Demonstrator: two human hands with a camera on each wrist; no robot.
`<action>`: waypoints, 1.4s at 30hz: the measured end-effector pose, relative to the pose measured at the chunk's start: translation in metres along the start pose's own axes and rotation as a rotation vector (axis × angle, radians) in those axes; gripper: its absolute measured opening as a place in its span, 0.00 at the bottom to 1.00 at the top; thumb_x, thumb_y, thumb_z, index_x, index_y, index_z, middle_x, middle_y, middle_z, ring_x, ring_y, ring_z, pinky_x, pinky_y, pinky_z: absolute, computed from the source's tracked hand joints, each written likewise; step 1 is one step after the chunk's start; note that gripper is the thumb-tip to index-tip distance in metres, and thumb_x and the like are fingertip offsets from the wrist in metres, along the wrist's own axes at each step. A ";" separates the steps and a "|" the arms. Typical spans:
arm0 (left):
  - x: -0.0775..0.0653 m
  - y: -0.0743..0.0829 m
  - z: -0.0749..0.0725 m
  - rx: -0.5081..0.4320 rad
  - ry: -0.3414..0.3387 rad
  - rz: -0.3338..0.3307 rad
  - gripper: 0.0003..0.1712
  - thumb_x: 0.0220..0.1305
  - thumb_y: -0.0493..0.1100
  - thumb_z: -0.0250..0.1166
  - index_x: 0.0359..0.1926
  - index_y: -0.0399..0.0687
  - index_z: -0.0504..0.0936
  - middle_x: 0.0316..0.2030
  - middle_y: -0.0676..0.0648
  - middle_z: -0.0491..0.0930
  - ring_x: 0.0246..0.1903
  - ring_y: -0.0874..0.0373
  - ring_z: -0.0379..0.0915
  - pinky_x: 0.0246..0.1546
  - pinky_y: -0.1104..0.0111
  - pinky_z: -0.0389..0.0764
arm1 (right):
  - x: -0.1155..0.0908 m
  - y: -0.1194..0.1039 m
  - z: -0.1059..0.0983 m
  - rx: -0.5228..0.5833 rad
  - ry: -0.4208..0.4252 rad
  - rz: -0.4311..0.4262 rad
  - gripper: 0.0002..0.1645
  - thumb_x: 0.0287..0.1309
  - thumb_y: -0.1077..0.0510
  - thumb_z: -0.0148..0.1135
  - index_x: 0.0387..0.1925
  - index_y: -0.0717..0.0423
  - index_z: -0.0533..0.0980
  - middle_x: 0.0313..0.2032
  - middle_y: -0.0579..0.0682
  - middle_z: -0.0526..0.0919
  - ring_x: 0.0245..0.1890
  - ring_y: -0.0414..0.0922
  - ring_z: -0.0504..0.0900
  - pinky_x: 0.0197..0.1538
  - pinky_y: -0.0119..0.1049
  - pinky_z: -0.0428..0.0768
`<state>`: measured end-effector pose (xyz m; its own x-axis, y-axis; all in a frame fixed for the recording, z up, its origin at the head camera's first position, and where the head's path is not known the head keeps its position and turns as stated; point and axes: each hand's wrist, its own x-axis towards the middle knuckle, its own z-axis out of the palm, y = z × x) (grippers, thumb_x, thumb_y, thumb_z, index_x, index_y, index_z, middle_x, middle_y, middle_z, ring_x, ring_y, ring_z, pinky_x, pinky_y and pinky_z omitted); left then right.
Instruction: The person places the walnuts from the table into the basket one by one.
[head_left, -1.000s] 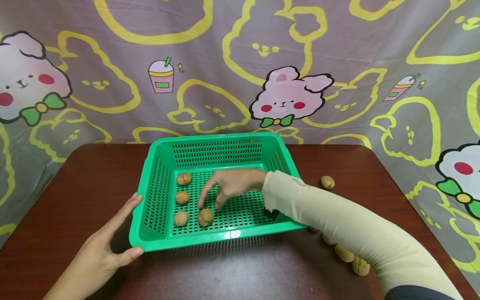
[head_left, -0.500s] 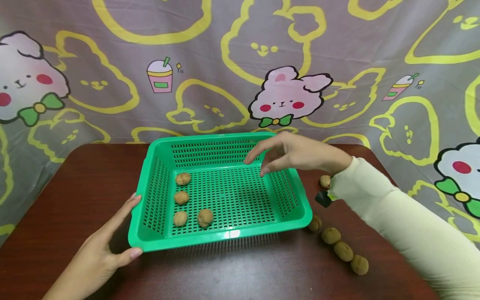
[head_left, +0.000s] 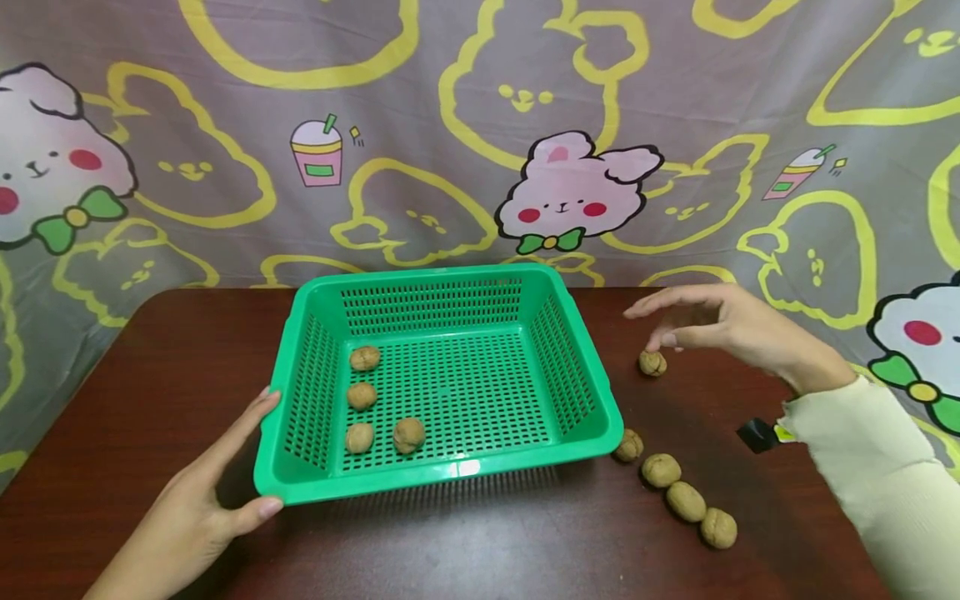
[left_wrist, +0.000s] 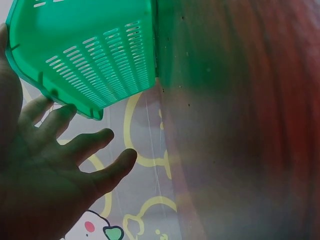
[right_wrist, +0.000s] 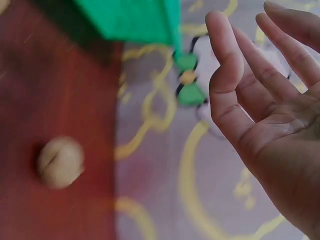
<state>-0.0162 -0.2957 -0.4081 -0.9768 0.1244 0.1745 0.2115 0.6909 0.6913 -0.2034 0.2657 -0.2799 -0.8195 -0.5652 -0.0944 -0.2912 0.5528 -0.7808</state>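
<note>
With the left hand spread against the green basket, centre the empty right hand, fingers loosely curved, over the far walnut on the desk, right of the basket, before pinching.

Four walnuts lie in the left half of the basket. Right of it, five walnuts lie on the table; behind it hangs a cloth.

Head view bright; the bench glares at six o'clock; right-wrist walnut, at eight o'clock, is blurred.
</note>
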 end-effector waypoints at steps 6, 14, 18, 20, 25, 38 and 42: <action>0.000 0.002 0.000 -0.003 0.007 0.016 0.63 0.54 0.39 0.80 0.84 0.64 0.53 0.83 0.65 0.48 0.71 0.90 0.42 0.57 0.93 0.47 | -0.016 0.058 -0.002 0.040 0.074 0.069 0.21 0.74 0.60 0.60 0.65 0.58 0.78 0.44 0.57 0.91 0.41 0.52 0.88 0.43 0.41 0.84; -0.001 0.002 0.001 -0.006 0.009 0.014 0.63 0.55 0.39 0.80 0.84 0.64 0.53 0.83 0.65 0.49 0.71 0.90 0.42 0.57 0.93 0.48 | -0.019 0.107 0.000 0.065 0.117 0.183 0.23 0.72 0.57 0.64 0.65 0.56 0.78 0.42 0.58 0.92 0.40 0.53 0.88 0.39 0.42 0.84; -0.001 0.001 0.001 -0.001 0.009 0.007 0.63 0.55 0.40 0.80 0.84 0.64 0.53 0.83 0.65 0.48 0.71 0.90 0.42 0.56 0.93 0.48 | -0.014 0.119 0.006 0.097 0.107 0.194 0.25 0.70 0.57 0.67 0.65 0.57 0.77 0.40 0.58 0.92 0.40 0.50 0.90 0.38 0.40 0.84; -0.001 0.001 0.001 -0.001 0.006 0.002 0.63 0.55 0.40 0.80 0.84 0.64 0.52 0.83 0.65 0.48 0.71 0.90 0.42 0.57 0.93 0.47 | -0.011 0.123 0.009 0.109 0.093 0.194 0.25 0.71 0.57 0.66 0.66 0.58 0.77 0.39 0.58 0.92 0.40 0.48 0.90 0.39 0.39 0.84; -0.001 0.001 0.002 0.001 0.000 -0.004 0.63 0.55 0.40 0.80 0.84 0.65 0.52 0.84 0.64 0.48 0.71 0.90 0.41 0.56 0.92 0.47 | -0.006 0.129 0.014 0.116 0.060 0.196 0.23 0.73 0.59 0.62 0.65 0.60 0.76 0.38 0.56 0.92 0.40 0.47 0.90 0.39 0.39 0.84; -0.001 0.002 0.001 0.027 0.012 -0.010 0.63 0.55 0.42 0.81 0.84 0.66 0.52 0.83 0.66 0.48 0.70 0.91 0.42 0.54 0.92 0.47 | 0.007 0.126 0.020 0.018 0.036 0.204 0.22 0.69 0.62 0.63 0.63 0.57 0.79 0.36 0.55 0.90 0.35 0.47 0.87 0.37 0.38 0.82; 0.000 0.002 0.001 0.033 0.013 -0.014 0.63 0.55 0.43 0.81 0.84 0.67 0.52 0.83 0.67 0.48 0.70 0.92 0.42 0.54 0.92 0.47 | 0.008 0.125 0.022 0.028 0.039 0.175 0.21 0.69 0.65 0.61 0.62 0.60 0.79 0.37 0.55 0.90 0.36 0.47 0.88 0.39 0.39 0.84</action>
<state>-0.0155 -0.2939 -0.4077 -0.9790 0.1051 0.1746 0.1964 0.7154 0.6705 -0.2353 0.3164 -0.3921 -0.8753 -0.4372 -0.2064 -0.1291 0.6228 -0.7717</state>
